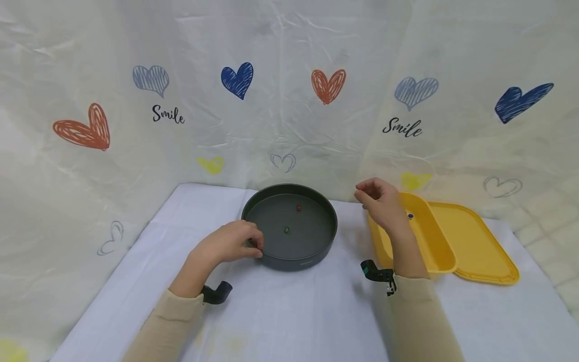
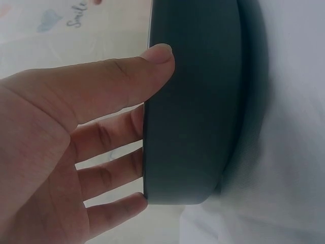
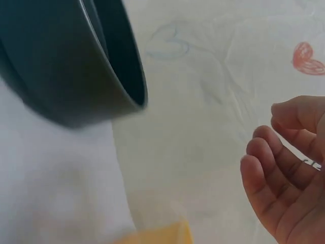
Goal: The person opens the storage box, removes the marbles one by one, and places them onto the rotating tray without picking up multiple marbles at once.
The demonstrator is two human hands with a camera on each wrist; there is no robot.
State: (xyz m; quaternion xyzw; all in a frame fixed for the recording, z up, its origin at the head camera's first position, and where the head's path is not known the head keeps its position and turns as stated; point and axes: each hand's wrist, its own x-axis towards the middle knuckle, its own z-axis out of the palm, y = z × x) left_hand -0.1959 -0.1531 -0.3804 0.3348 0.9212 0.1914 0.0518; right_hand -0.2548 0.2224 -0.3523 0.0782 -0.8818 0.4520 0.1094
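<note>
Pan [image 1: 294,244] at frame centre on bench [image 1: 312,311], lower-left rim gripped in fingers of left hand [image 1: 232,242], likely for steadiness; small red piece [image 1: 298,207] and green piece [image 1: 286,230] inside, presumably against rolling off. Right hand [image 1: 381,206] over yellow box [image 1: 436,251] at frame right, fingers narrow, loosely bent, nothing visible between them.

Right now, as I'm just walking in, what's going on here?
A person's left hand grips the side of a dark round pan on the table, in which lie a small red piece and a small green one. The right hand is raised by the yellow bin, seemingly holding nothing. A small blue piece is in that bin.
</note>
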